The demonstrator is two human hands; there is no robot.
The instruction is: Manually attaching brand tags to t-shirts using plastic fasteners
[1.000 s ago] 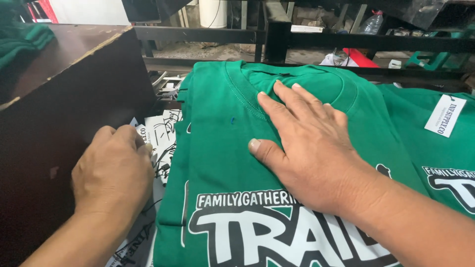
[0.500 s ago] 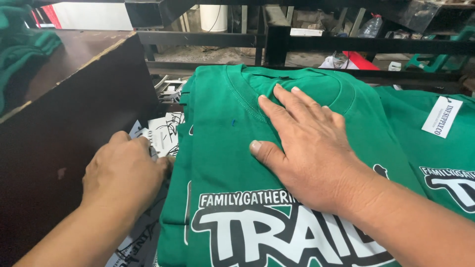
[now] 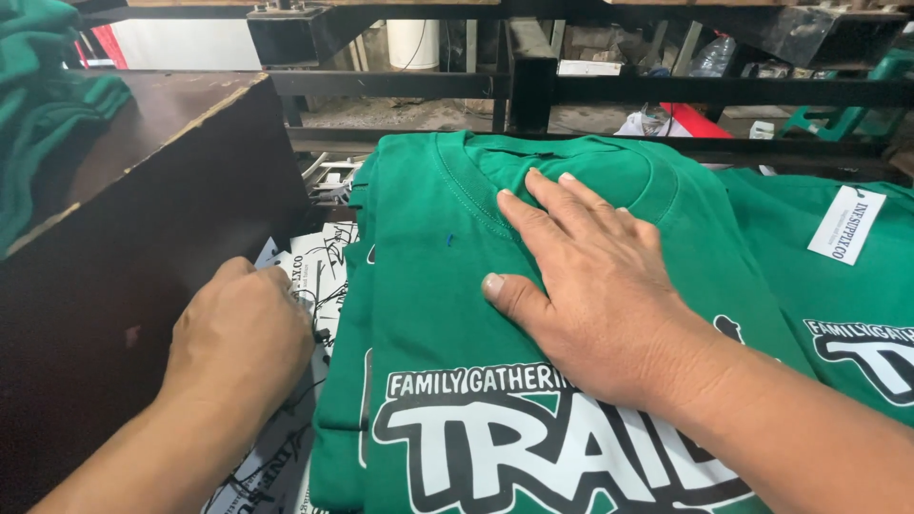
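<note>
A: The right hand (image 3: pixel 609 295) lies flat and fully spread on the top green shirt (image 3: pixel 457 286), fingers pointing to about eleven o'clock at the collar (image 3: pixel 590 162). It grips nothing, only presses down.

B: And the left hand (image 3: pixel 243 338)?

A: At about eight o'clock from the right one, knuckles up, fingers curled down at the shirt's left edge over printed paper (image 3: pixel 314 276). Whether it has pinched cloth or paper, I cannot tell; the fingertips are hidden.

B: Where does the shirt sit?

A: On top of a stack of green shirts (image 3: pixel 338 447) in the middle of the view, chest print nearest the person.

B: How would it handle?

A: Soft, light and limp, I judge. It will sag and crease if lifted by one point, so the shoulders or side hem look the best hold. The white print may be tacky; better kept off.

B: Room to move?

A: Tight at nine o'clock: a dark wooden box (image 3: pixel 143 238) stands close by the stack. At twelve o'clock a black metal frame (image 3: pixel 533 86) crosses. At three o'clock another green shirt (image 3: pixel 838 305) with a white tag (image 3: pixel 845 225) lies just beside. The near side looks freest.
</note>
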